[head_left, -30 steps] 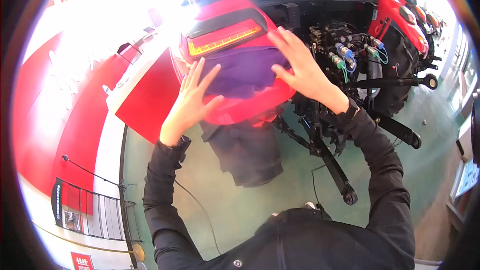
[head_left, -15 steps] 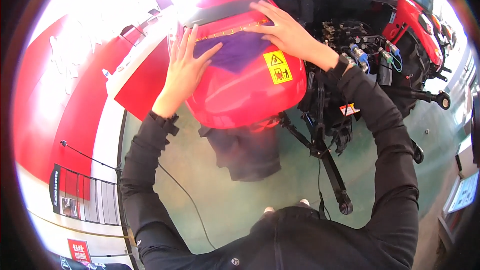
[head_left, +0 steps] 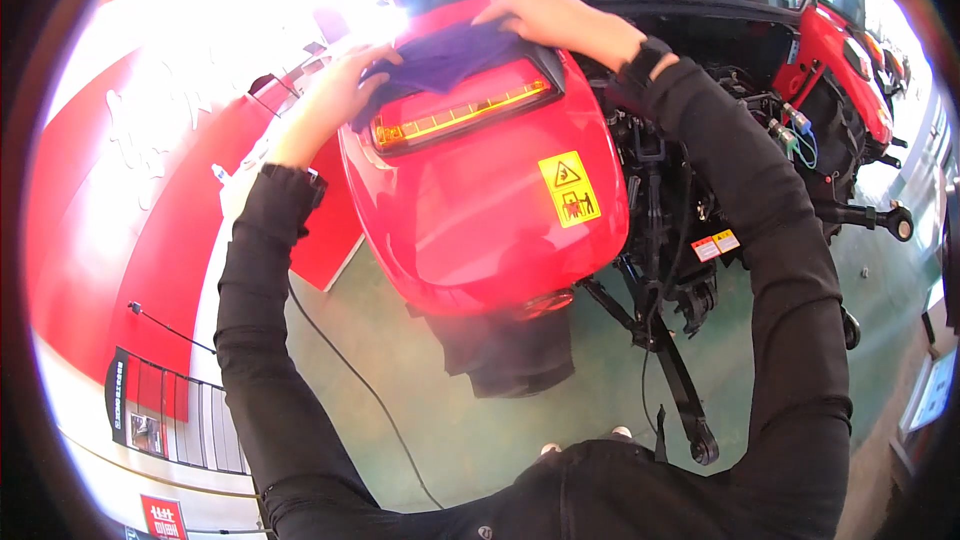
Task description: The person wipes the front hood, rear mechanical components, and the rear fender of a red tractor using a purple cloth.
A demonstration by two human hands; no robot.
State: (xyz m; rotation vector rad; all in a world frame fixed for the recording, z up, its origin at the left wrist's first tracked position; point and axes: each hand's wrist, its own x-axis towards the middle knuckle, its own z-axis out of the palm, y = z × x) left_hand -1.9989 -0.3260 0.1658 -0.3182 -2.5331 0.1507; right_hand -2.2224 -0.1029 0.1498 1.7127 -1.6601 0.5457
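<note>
A tractor showroom: glossy red tractors (head_left: 850, 70) in a row, green floor (head_left: 480, 430), red-and-white display walls (head_left: 130, 240).
</note>
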